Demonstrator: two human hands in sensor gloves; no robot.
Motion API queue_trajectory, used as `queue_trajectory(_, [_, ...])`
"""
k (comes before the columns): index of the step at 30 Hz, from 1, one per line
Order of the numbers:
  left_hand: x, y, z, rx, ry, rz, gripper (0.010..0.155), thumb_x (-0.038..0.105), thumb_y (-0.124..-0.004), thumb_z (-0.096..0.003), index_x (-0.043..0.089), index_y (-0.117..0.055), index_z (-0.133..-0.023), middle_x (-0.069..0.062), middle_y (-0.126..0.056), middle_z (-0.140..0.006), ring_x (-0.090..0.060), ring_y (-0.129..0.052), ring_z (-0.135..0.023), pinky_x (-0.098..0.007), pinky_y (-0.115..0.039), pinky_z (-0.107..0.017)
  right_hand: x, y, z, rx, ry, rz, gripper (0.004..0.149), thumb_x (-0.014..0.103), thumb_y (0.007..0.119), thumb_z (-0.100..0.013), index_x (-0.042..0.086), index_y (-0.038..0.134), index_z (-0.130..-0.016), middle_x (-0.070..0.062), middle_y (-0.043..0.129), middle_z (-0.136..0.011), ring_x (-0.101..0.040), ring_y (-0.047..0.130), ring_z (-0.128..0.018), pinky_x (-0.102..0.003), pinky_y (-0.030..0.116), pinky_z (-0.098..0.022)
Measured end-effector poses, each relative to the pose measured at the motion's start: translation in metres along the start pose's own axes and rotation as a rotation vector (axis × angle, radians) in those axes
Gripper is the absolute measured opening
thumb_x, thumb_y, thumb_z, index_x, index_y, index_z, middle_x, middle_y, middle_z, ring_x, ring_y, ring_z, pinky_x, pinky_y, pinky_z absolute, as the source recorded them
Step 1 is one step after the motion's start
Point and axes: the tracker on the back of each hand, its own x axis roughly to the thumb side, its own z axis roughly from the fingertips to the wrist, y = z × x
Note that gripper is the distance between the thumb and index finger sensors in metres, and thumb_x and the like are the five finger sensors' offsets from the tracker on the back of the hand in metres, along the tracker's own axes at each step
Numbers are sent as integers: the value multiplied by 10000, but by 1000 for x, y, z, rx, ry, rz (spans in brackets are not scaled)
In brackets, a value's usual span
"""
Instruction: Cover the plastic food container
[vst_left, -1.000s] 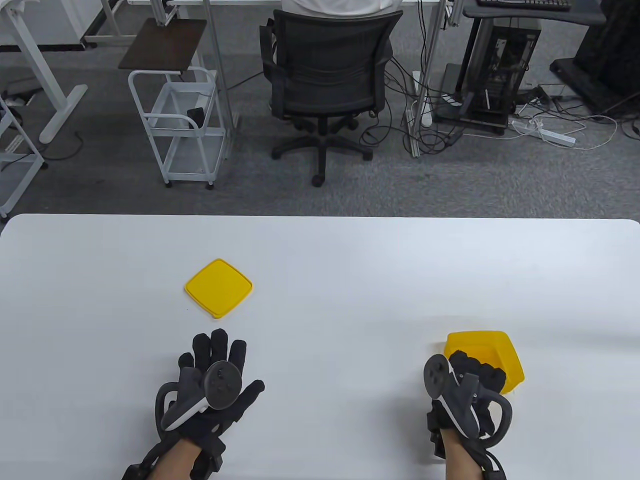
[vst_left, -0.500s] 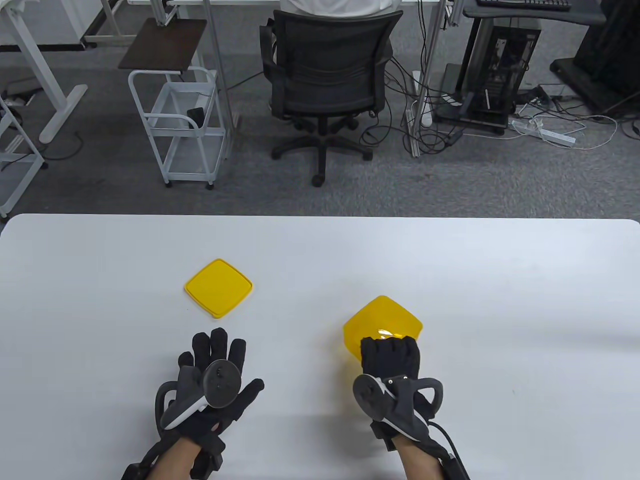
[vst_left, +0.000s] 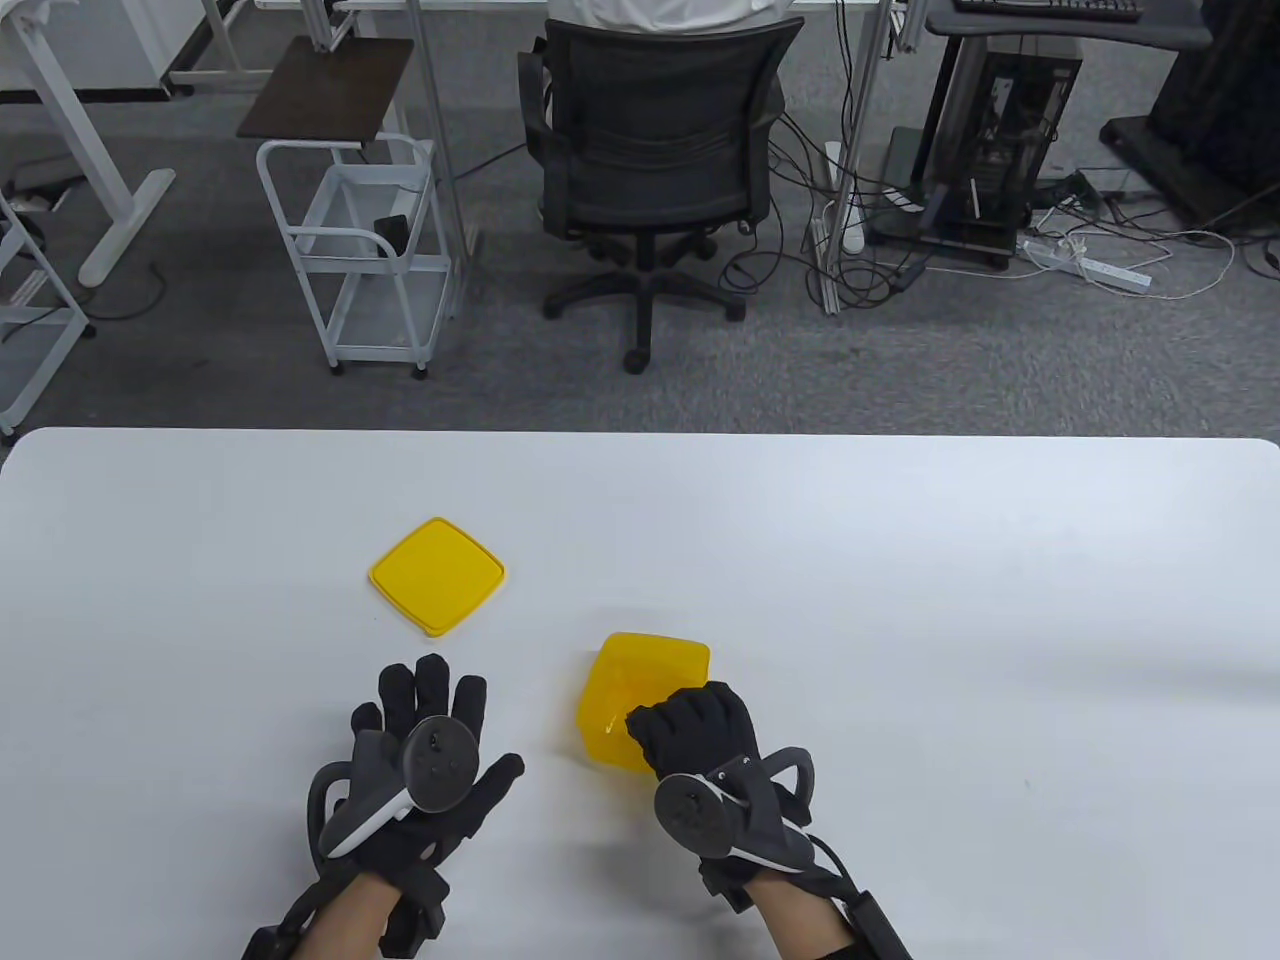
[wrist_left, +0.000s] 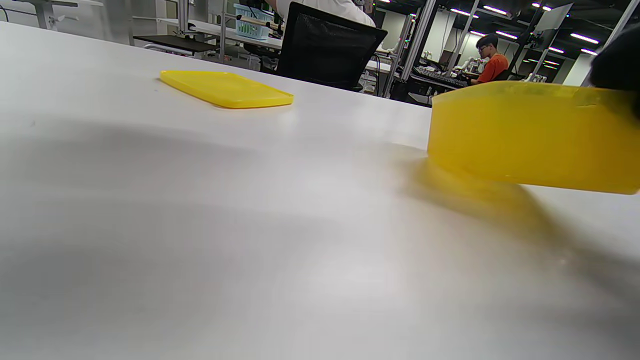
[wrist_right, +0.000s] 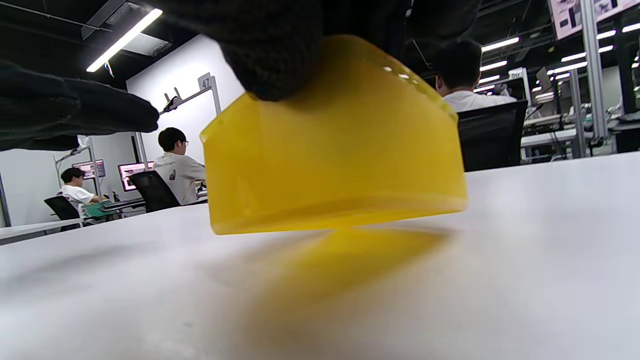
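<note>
A yellow plastic container (vst_left: 632, 695) is held by my right hand (vst_left: 690, 725), which grips its near rim and keeps it just above the white table (vst_left: 900, 560). It also shows in the left wrist view (wrist_left: 530, 135) and the right wrist view (wrist_right: 335, 150), where its base hangs clear of the tabletop. The flat yellow lid (vst_left: 437, 576) lies on the table, left of the container; it also shows in the left wrist view (wrist_left: 225, 89). My left hand (vst_left: 425, 720) rests flat on the table with fingers spread, empty, just below the lid.
The table's far edge runs across the middle of the table view. Beyond it stand a black office chair (vst_left: 655, 150) and a white wire cart (vst_left: 360, 260) on the carpet.
My right hand has carried the container from the right side of the table leftward to the middle, near my left hand. The left hand and the lid have stayed put.
</note>
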Motion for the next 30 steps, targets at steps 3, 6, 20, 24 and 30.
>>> queue_trajectory(3, [0, 0, 0, -2, 2, -2, 831, 644, -474, -572, 194, -125, -1178, -220, 97, -1213, -522, 136, -1056, -751, -52, -736, -6, 4, 1, 46, -31, -43, 400, 216, 784, -561, 194, 765, -960, -65, 838, -914, -321, 734, -952, -581, 566, -829])
queue_trajectory(6, [0, 0, 0, -7, 5, -4, 830, 643, -474, -573, 193, -127, -1178, -219, 96, -1213, -522, 137, -1056, -752, -52, -736, -10, 7, 2, 72, -49, -36, 398, 217, 799, -553, 204, 777, -951, -54, 847, -911, -308, 741, -955, -578, 572, -826])
queue_trajectory(20, [0, 0, 1, -6, -4, -1, 824, 639, -473, -575, 193, -129, -1178, -223, 91, -1215, -525, 129, -1056, -749, -60, -738, -14, -8, 7, 143, -54, -54, 432, 352, 739, -616, 200, 716, -1020, -96, 779, -1043, -370, 662, -1034, -625, 530, -824])
queue_trajectory(24, [-1, 1, 1, -4, -2, 8, 822, 635, -473, -577, 190, -129, -1178, -224, 88, -1215, -525, 126, -1057, -749, -62, -740, -30, -31, 11, 92, 79, -18, 532, 426, 685, -629, 160, 637, -1088, -159, 666, -1134, -429, 566, -1076, -654, 488, -824])
queue_trajectory(30, [-1, 0, 1, -8, 1, 13, 819, 632, -474, -578, 191, -132, -1177, -224, 85, -1216, -525, 123, -1059, -748, -64, -741, -66, -39, 28, 226, 323, 62, 683, 505, 594, -656, 128, 396, -1190, -264, 351, -1221, -507, 257, -1109, -730, 259, -788])
